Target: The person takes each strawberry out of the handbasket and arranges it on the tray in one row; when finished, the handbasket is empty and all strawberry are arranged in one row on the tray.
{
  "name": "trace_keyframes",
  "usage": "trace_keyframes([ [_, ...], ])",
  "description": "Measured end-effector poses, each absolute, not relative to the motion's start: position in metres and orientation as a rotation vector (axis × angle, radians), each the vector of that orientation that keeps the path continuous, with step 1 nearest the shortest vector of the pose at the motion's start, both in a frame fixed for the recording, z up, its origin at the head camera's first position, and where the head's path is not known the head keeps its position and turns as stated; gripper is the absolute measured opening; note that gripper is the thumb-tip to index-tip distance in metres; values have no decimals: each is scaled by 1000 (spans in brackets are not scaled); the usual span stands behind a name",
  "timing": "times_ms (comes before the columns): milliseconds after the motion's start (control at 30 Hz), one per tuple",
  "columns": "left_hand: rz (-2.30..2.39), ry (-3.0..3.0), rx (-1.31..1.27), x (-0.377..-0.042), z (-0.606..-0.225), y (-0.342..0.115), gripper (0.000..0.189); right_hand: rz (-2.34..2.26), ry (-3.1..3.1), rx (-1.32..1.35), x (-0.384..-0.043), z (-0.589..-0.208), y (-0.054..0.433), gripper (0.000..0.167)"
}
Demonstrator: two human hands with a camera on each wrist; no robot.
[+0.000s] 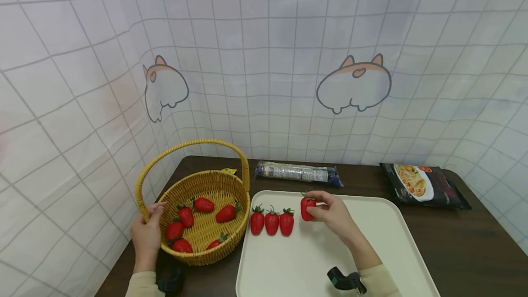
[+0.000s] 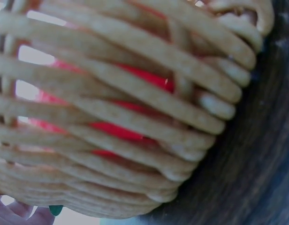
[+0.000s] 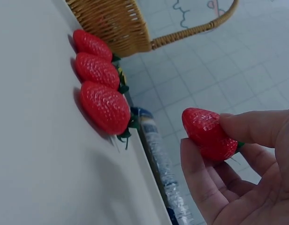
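Observation:
My right hand (image 1: 332,214) pinches a red strawberry (image 1: 307,208) between thumb and fingers above the cream tray (image 1: 321,260); in the right wrist view that strawberry (image 3: 208,133) is held above the tray surface, its green leaves toward the palm. To its left, three strawberries (image 1: 272,222) lie side by side on the tray, leaves pointing to the far edge. My left hand (image 1: 146,235) grips the left side of the yellow wicker basket (image 1: 224,249), at the foot of its handle. Several strawberries (image 1: 226,213) lie inside. Close up, the basket weave (image 2: 111,103) fills the left wrist view.
Behind the tray lies a long clear-and-blue packet (image 1: 297,173). A black food packet (image 1: 422,186) with a pasta picture is at the back right of the dark table (image 1: 466,242). A curtain (image 1: 280,104) with a grid pattern hangs behind the table.

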State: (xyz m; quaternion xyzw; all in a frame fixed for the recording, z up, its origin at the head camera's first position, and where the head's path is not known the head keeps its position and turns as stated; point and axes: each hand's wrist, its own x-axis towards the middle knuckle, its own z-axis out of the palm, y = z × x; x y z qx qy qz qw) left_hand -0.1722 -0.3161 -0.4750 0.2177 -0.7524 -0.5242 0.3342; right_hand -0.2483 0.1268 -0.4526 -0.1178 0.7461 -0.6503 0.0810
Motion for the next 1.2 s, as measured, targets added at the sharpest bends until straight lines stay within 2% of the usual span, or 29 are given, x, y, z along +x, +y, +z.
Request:
trace_keyframes([
  [733, -1390, -1954, 576, -172, -473, -314, 35, -1804, 2312, -277, -261, -481, 150, 37],
  [1200, -1396, -1956, 571, -172, -472, -313, 37, -1754, 2214, -313, -254, -484, 138, 38],
])
